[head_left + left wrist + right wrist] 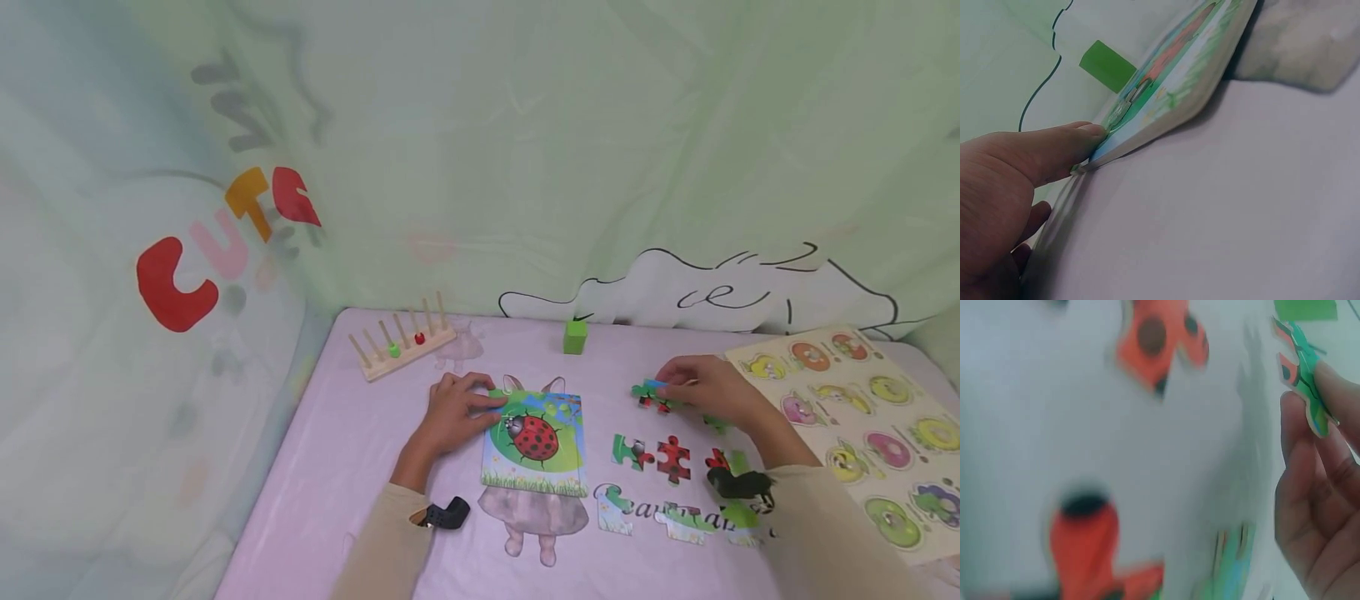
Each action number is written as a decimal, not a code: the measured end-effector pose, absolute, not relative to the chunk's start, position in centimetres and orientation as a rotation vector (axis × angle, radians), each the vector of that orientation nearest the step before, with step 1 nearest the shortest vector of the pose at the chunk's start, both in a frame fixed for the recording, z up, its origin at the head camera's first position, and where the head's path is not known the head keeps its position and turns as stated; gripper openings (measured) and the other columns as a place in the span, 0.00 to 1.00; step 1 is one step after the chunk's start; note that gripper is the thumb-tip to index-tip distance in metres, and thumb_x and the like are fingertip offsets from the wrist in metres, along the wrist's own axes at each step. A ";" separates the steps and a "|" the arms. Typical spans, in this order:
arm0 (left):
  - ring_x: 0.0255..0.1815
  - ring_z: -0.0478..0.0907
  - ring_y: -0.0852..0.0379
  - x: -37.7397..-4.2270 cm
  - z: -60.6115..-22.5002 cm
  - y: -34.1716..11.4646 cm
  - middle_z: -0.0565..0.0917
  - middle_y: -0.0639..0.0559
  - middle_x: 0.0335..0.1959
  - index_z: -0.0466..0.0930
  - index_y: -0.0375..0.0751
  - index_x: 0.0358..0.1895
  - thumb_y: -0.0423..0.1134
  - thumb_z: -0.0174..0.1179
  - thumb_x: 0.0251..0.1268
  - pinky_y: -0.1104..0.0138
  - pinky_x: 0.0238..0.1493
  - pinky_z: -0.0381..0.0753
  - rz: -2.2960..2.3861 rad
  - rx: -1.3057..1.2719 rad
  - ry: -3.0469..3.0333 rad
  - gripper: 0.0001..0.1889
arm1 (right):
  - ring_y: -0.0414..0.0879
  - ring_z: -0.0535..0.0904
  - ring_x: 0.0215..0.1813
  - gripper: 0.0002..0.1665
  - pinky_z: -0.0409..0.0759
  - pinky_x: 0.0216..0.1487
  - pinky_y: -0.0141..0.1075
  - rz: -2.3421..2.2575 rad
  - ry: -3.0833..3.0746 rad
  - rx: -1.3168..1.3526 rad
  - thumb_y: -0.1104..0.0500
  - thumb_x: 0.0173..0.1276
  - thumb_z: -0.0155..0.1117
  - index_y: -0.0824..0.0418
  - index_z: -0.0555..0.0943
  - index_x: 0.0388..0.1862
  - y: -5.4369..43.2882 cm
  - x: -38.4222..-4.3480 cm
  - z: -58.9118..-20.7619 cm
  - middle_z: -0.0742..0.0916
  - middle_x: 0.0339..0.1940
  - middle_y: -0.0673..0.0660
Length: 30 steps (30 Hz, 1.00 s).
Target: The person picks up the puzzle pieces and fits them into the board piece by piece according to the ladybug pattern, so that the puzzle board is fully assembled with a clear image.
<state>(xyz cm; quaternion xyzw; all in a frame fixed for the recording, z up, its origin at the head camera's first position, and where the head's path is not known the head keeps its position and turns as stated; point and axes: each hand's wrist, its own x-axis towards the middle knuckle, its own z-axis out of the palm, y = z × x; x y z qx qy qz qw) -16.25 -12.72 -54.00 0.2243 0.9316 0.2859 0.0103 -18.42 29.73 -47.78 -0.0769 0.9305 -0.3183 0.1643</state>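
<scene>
On the left of the lilac table, the left hand (459, 408) grips the edge of a square ladybug picture board (572, 467). Its thumb lies on the board's near corner in the left wrist view. Thumb and fingers of the right hand (708, 390) pinch a green, red and blue jigsaw piece (1305, 381) above the tabletop. Below that hand, more loose pieces are spread in rough rows, among them a red spotted piece (673, 460), a green and red piece (628, 451) and a grassy piece (615, 512). The right forearm and its wrist camera partly cover some pieces.
A wooden peg rack (408, 354) with a green and a red bead stands at the back left. Near the back edge sits a green block (575, 338). A fruit picture board (862, 433) lies at the right. Printed fabric walls (480, 167) enclose the table.
</scene>
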 end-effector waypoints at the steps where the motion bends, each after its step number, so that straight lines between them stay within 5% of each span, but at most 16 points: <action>1: 0.52 0.66 0.54 -16.3 -54.0 -12.7 0.78 0.60 0.63 0.87 0.65 0.58 0.55 0.66 0.68 0.50 0.59 0.63 0.892 0.698 2.906 0.16 | 0.47 0.81 0.42 0.16 0.82 0.40 0.36 -0.935 2.637 -0.221 0.49 0.71 0.69 0.57 0.85 0.51 29.4 -18.4 -47.9 0.87 0.43 0.55; 6: 0.52 0.66 0.54 -16.3 -54.0 -12.7 0.78 0.60 0.63 0.87 0.65 0.57 0.54 0.66 0.68 0.50 0.59 0.63 0.899 0.690 2.900 0.16 | 0.46 0.82 0.40 0.19 0.84 0.39 0.33 -1.061 2.566 -0.190 0.48 0.72 0.68 0.58 0.84 0.54 27.7 -18.3 -48.2 0.87 0.44 0.57; 16: 0.52 0.66 0.53 -16.3 -53.9 -12.7 0.78 0.60 0.63 0.86 0.65 0.58 0.54 0.66 0.68 0.51 0.59 0.62 0.893 0.680 2.892 0.16 | 0.52 0.78 0.53 0.22 0.82 0.46 0.32 -1.200 2.501 -0.193 0.56 0.72 0.68 0.57 0.83 0.63 24.3 -18.2 -47.8 0.85 0.54 0.60; 30: 0.53 0.66 0.54 -16.4 -54.2 -12.7 0.78 0.61 0.63 0.87 0.66 0.58 0.55 0.66 0.68 0.51 0.59 0.62 0.895 0.671 2.890 0.16 | 0.46 0.83 0.43 0.21 0.80 0.47 0.34 -1.332 2.356 -0.174 0.53 0.69 0.72 0.61 0.85 0.57 20.7 -18.7 -48.2 0.87 0.44 0.57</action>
